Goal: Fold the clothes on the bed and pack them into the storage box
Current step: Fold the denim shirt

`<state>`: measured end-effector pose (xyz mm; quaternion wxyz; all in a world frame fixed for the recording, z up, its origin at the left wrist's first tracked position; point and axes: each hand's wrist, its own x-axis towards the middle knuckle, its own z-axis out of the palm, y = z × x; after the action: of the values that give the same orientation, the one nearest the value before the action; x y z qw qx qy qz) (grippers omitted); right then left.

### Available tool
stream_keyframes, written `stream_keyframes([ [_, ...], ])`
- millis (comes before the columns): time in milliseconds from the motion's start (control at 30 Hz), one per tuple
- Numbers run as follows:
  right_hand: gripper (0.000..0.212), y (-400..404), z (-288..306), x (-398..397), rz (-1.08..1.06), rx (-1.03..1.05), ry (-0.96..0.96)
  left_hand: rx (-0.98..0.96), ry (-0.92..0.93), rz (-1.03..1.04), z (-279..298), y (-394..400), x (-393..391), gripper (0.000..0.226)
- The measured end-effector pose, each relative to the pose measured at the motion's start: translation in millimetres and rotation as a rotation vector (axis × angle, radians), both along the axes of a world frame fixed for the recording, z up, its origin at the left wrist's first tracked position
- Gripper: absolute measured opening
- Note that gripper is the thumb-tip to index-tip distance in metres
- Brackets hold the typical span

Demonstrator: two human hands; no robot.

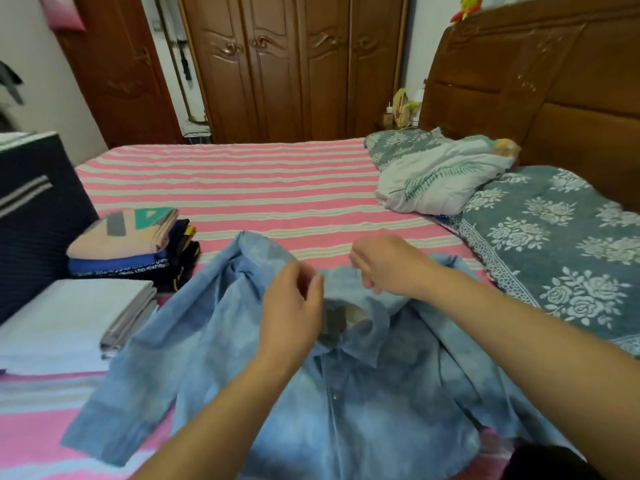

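Denim shirt (363, 393) beside folded stack (128, 240), dark storage box (38, 216).

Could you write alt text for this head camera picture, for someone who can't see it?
Two bare hands, left hand and right hand, work at the collar of a light blue button-front shirt spread on a pink-and-white striped bed. A stack of folded clothes sits left.

Two bare forearms reach from the near edge toward the middle of the frame. The left hand (292, 315) is held with fingers loosely extended and thumb apart, while the right hand (389, 265), just beyond it to the right, has its fingers curled under with knuckles up.
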<state>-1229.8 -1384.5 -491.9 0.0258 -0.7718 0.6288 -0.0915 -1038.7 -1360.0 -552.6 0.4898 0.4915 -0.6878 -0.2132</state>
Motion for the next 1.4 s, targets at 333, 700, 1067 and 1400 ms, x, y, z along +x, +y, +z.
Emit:
stream_keyframes([
  [333,0.074,38,-74,27,0.036,0.195,0.202,0.095,-0.33,-0.04,-70,-9,42,0.041],
  [700,0.02,3,118,56,-0.218,0.449,-1.028,0.046,0.245,-0.171,91,-4,-36,0.042],
  [1067,0.022,7,244,62,0.207,0.092,-0.859,0.269,0.116,-0.378,307,-12,111,0.031],
  [1400,0.037,-13,240,148,0.487,0.401,-0.948,0.179,0.033,-0.641,459,29,144,0.022],
])
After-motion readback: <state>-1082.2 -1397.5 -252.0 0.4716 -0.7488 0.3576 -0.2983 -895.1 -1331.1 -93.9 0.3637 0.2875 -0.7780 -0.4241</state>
